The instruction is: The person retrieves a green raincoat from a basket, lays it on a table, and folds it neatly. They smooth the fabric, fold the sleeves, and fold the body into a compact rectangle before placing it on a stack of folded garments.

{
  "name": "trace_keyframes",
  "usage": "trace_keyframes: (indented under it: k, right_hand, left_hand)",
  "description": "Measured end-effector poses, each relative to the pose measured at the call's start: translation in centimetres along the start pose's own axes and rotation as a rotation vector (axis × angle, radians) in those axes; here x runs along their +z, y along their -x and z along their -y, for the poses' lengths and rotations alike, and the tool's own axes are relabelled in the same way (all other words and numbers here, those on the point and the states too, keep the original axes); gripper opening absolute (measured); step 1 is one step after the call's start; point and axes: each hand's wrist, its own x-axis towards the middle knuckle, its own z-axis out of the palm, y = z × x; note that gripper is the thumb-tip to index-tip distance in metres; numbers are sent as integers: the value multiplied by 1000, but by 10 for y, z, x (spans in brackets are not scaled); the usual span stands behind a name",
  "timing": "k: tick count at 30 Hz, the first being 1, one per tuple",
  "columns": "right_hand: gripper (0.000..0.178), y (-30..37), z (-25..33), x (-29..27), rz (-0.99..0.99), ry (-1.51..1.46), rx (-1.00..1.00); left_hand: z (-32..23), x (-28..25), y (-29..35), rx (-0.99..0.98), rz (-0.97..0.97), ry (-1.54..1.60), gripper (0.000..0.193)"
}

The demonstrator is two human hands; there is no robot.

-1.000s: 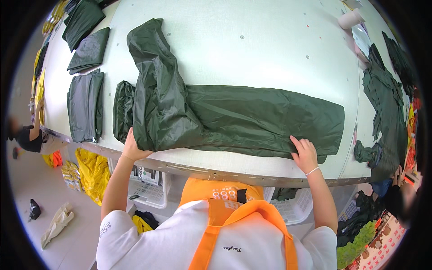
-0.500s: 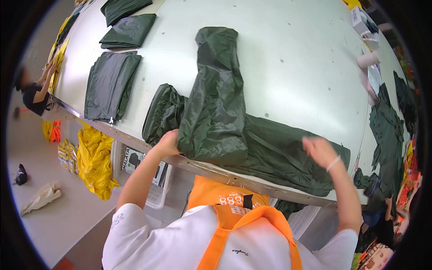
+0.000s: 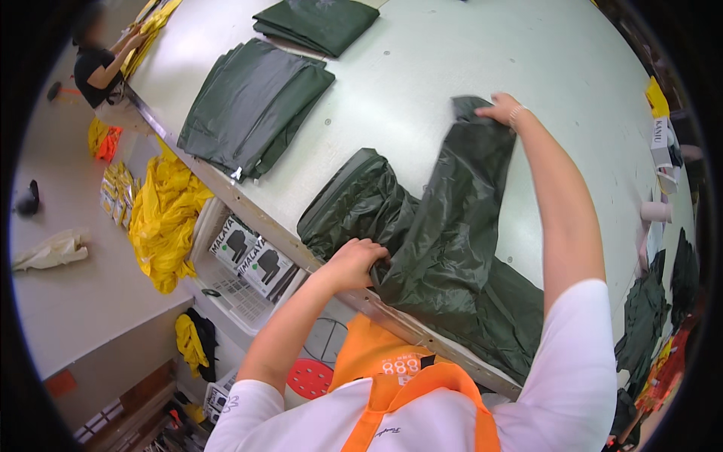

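A dark green raincoat (image 3: 452, 241) lies crumpled along the near edge of a pale table (image 3: 422, 68). My left hand (image 3: 360, 261) grips a fold of it at the table's edge, next to its bunched hood part (image 3: 354, 207). My right hand (image 3: 503, 110) is stretched far forward and pinches the tip of a sleeve-like strip that runs away from me. Both forearms are bare below white sleeves, with an orange apron strap below them.
Two folded dark green garments (image 3: 252, 105) (image 3: 316, 22) lie at the table's far left. Yellow raincoats (image 3: 167, 218) are heaped below the edge beside a white crate with boxes (image 3: 248, 264). Another person (image 3: 102, 68) works at upper left. More dark garments (image 3: 648, 316) lie at right.
My right hand has left the garment's near right end and reached far forward to the sleeve tip. The view has swung left; my left hand stays on the fold at the edge.
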Motion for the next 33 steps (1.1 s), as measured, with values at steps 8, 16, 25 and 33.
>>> trace_keyframes:
  k: [8,16,25,33]
  right_hand:
    - [29,364,-102,-213,-504,-309,172]
    - [28,767,-182,-182,-1072,132,1046]
    - [28,864,-110,-167,-1363,272,1103]
    - [31,685,-179,-39,-1172,45,889]
  left_hand:
    - [-25,-35,11,97,-86,-118,34]
    - [8,-63,-71,371,-459,79,60]
    - [68,-46,-112,257,-662,72,17]
    - [43,-67,-103,175,-424,-327,51]
